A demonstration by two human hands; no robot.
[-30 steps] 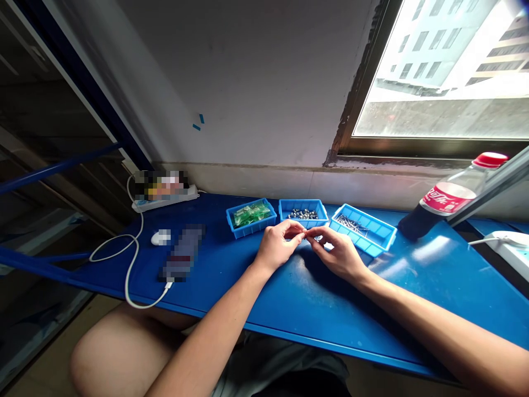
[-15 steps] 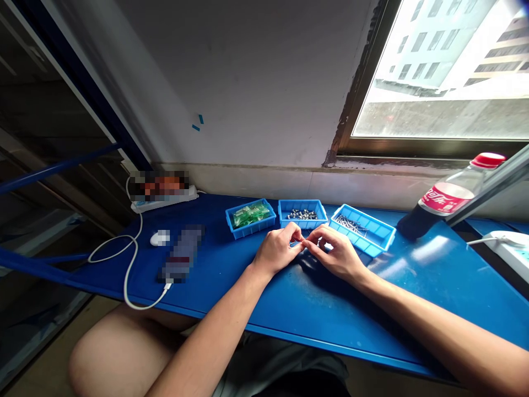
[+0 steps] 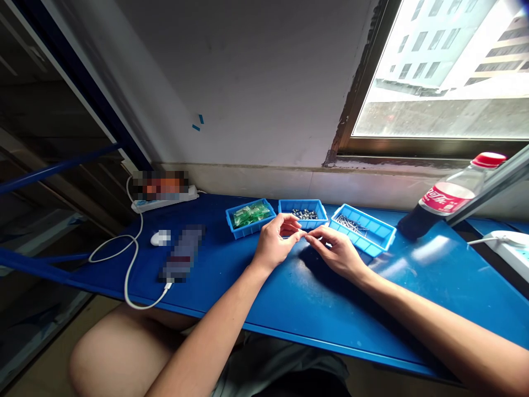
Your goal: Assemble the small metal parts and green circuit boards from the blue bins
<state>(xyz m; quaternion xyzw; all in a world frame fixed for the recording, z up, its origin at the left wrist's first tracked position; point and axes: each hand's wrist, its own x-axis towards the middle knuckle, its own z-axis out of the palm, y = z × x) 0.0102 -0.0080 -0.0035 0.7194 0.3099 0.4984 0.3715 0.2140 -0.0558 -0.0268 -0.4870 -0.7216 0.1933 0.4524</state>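
Note:
My left hand (image 3: 276, 242) and my right hand (image 3: 334, 249) meet fingertip to fingertip above the blue table (image 3: 314, 309). Both pinch something too small to make out between thumb and finger. Just behind them stands a blue bin (image 3: 303, 221) of small dark and shiny metal pieces. To its right, near my right hand, another blue bin (image 3: 378, 237) holds thin metal screws or pins (image 3: 351, 224). The left bin (image 3: 250, 227) carries green plastic pieces (image 3: 252, 214).
A cola bottle (image 3: 446, 198) with a red cap leans at the right, near a white power strip (image 3: 514, 251). On the left lie a blurred phone (image 3: 182, 256), a white cable (image 3: 131, 286) and a small white object (image 3: 159, 238). The wall (image 3: 264, 99) rises behind.
My left hand has turned a little and its fingers have lifted and spread slightly. My right hand has shifted slightly, its fingers less curled. The bins have stayed in place.

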